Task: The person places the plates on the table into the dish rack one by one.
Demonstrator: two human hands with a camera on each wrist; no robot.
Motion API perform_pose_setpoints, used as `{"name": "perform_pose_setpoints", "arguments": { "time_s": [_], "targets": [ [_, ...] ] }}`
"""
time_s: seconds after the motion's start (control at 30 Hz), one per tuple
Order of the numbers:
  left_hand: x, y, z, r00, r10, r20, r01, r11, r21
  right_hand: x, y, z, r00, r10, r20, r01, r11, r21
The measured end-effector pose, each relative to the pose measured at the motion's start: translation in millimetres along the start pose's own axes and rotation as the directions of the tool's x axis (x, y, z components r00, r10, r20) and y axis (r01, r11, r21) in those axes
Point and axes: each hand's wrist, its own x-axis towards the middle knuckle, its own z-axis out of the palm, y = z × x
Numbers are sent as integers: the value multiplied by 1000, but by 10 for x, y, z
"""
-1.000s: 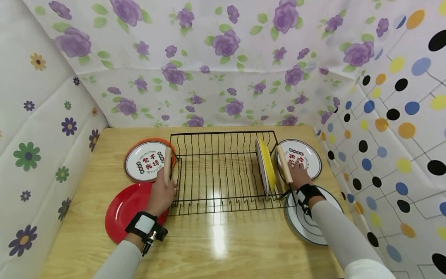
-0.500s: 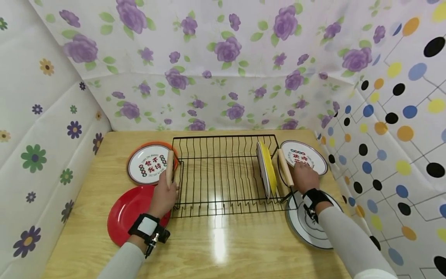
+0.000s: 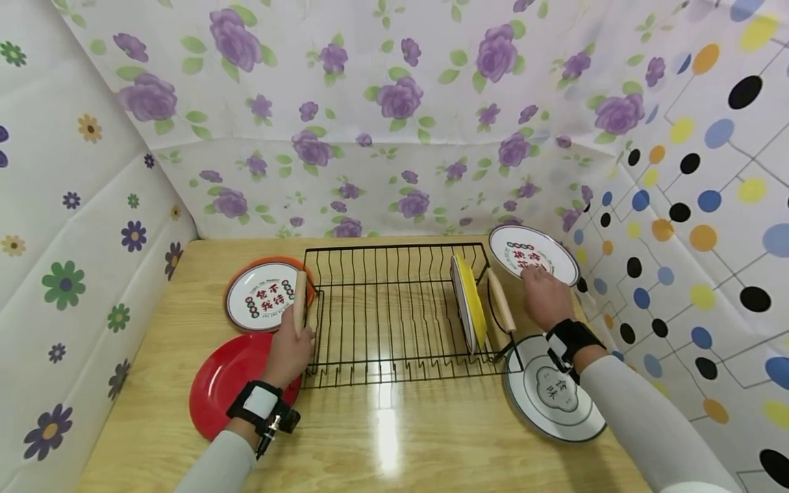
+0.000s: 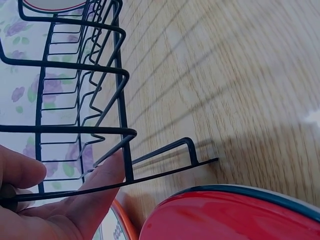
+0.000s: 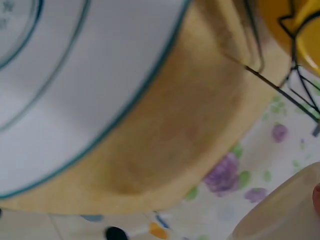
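A black wire dish rack with wooden handles stands mid-table. My left hand holds its left end by the wooden handle; in the left wrist view, thumb and fingers are around the end wires. My right hand pinches the near edge of a white plate with red characters, which is raised and tilted above the table at the back right. A yellow plate and a white-faced one beside it stand upright in the rack's right end.
A large white plate with dark rings lies at right, below my forearm. On the left lie a red plate and a white plate on an orange one. Patterned cloth walls bound the table's back and sides.
My right hand has taken hold of the small white plate at the back right and lifted it off the table. The left hand stays on the rack.
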Motion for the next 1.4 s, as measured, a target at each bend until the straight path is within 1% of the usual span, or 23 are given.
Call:
{"name": "perform_pose_setpoints", "arguments": {
  "time_s": [0.1, 0.17, 0.3, 0.43, 0.53, 0.67, 0.77, 0.93, 1.03, 1.1, 1.2, 1.3, 1.4],
  "targets": [
    [11, -4, -2, 1000, -11, 6, 11, 1000, -21, 95, -35, -83, 998, -57, -25, 57, 998, 16],
    [15, -4, -3, 1000, -17, 13, 17, 999, -37, 164, -86, -158, 996, -85, -20, 85, 996, 23],
    [17, 2, -8, 1000, -11, 14, 12, 999, -37, 311, -226, -321, 991, -132, 2, 132, 991, 24],
    [9, 6, -17, 1000, -1, 20, 2, 999, -52, 442, -387, -464, 979, -203, -33, 204, 978, 34],
    [-2, 8, -30, 1000, 4, 22, -2, 998, -62, 528, -515, -530, 964, -260, -63, 263, 964, 43],
    [-14, 17, -43, 1000, -9, 14, 9, 1000, -23, 610, -675, -596, 941, -328, -85, 333, 941, 53],
    [-12, 19, -47, 1000, -17, 14, 17, 1000, -12, 650, -779, -640, 923, -370, -109, 378, 923, 69],
    [-4, 16, -48, 999, -30, 27, 31, 999, -28, 715, -943, -709, 893, -424, -149, 441, 892, 104],
    [0, 20, -55, 999, -37, 35, 38, 998, -41, 738, -1050, -748, 875, -457, -162, 475, 874, 103],
    [-4, 40, -67, 999, -38, 34, 39, 998, -43, 750, -1121, -773, 863, -476, -171, 495, 863, 98],
    [-8, 79, -89, 999, -46, 26, 46, 999, -21, 765, -1227, -820, 842, -507, -185, 527, 845, 86],
    [-23, 128, -133, 998, -53, 25, 53, 999, -3, 778, -1319, -862, 821, -539, -190, 560, 825, 80],
    [-41, 172, -184, 999, -49, 12, 49, 999, 10, 776, -1399, -875, 802, -568, -186, 588, 805, 78]
  ]
}}
